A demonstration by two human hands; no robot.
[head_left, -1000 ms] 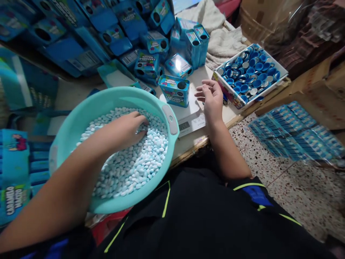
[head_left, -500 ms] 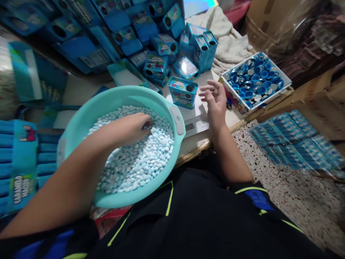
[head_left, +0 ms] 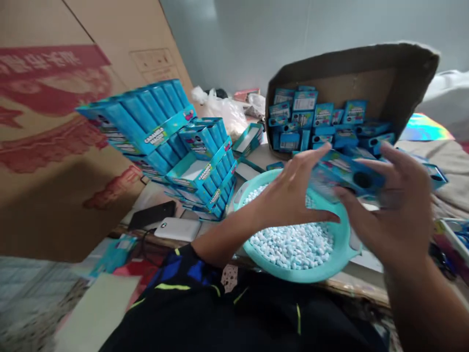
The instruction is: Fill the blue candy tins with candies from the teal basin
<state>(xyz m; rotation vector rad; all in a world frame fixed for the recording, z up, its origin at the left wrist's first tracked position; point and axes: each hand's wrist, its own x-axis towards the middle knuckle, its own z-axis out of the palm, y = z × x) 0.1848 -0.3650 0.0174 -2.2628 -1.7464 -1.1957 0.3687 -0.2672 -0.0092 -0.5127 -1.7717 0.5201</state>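
The mint-green bowl point(head_left: 330, 266) holds many small white and pale blue candies point(head_left: 293, 247). Over its right side, a blue box point(head_left: 348, 173) with a dark round opening hangs between my hands, smeared by motion. My right hand point(head_left: 399, 210) grips its right end, with the thumb below and the fingers above. My left hand point(head_left: 289, 193) is at the box's left end, thumb and fingers spread wide, with no clear grip on it. Beyond the bowl, a large carton point(head_left: 410, 83) lies with its open side this way, full of similar blue boxes point(head_left: 324, 115).
Stacked blue display trays point(head_left: 205, 173) stand left of the bowl. Near them lie a white device point(head_left: 178, 229) and a black one point(head_left: 152, 215). A big brown carton point(head_left: 120, 24) rises at the left. A tray of caps point(head_left: 454, 234) is at the right edge.
The view has swung left. My left hand has come out of the candies and up to the box. My right hand, open and empty before, now grips a blue box over the bowl.
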